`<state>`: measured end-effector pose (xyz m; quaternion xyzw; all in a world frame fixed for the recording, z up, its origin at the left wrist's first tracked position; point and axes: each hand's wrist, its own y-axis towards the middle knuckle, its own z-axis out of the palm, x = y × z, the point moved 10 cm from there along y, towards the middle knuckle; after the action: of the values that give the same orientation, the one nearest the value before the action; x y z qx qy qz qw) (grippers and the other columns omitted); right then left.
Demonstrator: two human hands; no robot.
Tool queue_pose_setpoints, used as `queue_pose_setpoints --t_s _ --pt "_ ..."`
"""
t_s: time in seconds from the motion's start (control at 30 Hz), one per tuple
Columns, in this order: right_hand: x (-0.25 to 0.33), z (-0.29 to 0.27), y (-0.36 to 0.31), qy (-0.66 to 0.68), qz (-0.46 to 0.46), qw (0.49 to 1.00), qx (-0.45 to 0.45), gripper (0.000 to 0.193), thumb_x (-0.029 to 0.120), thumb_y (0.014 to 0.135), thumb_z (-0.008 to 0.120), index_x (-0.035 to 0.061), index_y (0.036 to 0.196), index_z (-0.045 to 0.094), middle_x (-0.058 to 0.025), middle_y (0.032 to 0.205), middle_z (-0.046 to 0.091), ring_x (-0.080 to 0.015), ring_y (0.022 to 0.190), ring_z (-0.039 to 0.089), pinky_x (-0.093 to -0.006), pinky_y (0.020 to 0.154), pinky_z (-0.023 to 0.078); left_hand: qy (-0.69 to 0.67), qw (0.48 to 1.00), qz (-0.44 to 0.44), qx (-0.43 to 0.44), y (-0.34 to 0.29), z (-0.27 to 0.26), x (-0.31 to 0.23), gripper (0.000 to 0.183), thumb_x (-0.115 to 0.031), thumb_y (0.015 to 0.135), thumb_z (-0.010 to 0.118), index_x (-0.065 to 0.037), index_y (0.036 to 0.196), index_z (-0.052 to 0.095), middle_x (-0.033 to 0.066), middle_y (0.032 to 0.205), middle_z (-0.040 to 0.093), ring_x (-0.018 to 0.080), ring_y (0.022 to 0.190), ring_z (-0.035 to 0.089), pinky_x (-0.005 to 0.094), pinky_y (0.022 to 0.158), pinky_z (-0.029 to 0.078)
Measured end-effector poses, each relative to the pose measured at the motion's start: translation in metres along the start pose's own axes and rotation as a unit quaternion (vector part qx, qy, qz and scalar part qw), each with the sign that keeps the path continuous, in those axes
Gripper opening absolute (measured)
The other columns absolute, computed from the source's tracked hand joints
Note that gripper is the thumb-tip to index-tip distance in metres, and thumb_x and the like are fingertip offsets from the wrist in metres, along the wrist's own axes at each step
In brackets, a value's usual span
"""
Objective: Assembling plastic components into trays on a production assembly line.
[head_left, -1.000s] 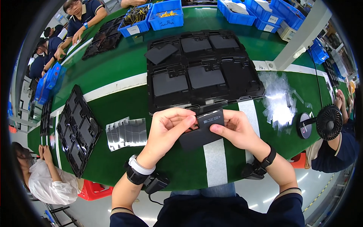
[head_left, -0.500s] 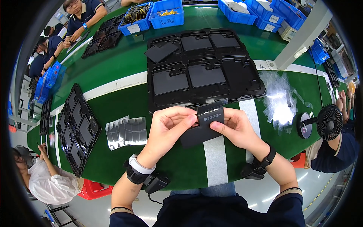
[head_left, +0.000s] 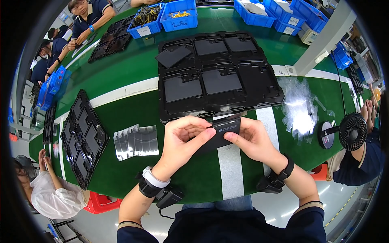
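Note:
Above the front edge of a black moulded tray (head_left: 259, 81), both hands grip a flat black battery pack (head_left: 227, 127) with small printed marks on its face. My left hand (head_left: 187, 135) pinches its left side between thumb and fingers. On the right side, my right hand (head_left: 257, 141) presses its thumb on the face, the fingers behind it. The pack is tilted, and its far side is hidden. Similar black packs (head_left: 222, 81) lie in several tray compartments, while a loose pack (head_left: 174, 56) rests askew over the tray's far left part.
Left of my hands lie shiny film strips (head_left: 135, 141) and another black tray (head_left: 83, 137). To the right are clear film pieces (head_left: 300, 109), a small black fan (head_left: 353, 130) and a metal post (head_left: 324, 40). Blue bins (head_left: 178, 20) stand at the back. Other people sit around the table.
The battery pack has tipped, so its printed face looks foreshortened. My left thumb has shifted slightly right along it. My right hand has barely moved.

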<state>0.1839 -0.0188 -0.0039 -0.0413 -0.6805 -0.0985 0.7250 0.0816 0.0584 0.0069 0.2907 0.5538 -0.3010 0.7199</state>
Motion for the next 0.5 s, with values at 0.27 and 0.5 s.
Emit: queue_pose_setpoints --t_s 0.27,0.5 --pt "0.020 -0.002 -0.004 -0.157 -0.086 0.983 -0.044 0.014 0.007 0.080 0.064 -0.0041 0.088 0.060 -0.0103 0.076 0.064 -0.0122 0.067 0.063 -0.0238 0.054 0.051 0.142 0.977 0.157 -0.018 -0.007 0.003 -0.027 0.011 0.009 0.071 0.066 0.000 0.076 0.063 0.0145 0.102 0.059 0.0196 0.096 0.058 0.0286 0.080 0.048" --pt "0.019 -0.008 0.000 -0.124 -0.082 0.988 -0.052 0.018 0.007 0.081 0.063 -0.0019 0.096 0.062 -0.0088 0.080 0.064 -0.0134 0.071 0.063 -0.0230 0.058 0.053 0.131 0.986 0.106 0.019 -0.003 0.006 -0.022 0.026 0.003 0.067 0.073 -0.001 0.092 0.067 0.0120 0.100 0.063 0.0187 0.095 0.059 0.0296 0.084 0.047"
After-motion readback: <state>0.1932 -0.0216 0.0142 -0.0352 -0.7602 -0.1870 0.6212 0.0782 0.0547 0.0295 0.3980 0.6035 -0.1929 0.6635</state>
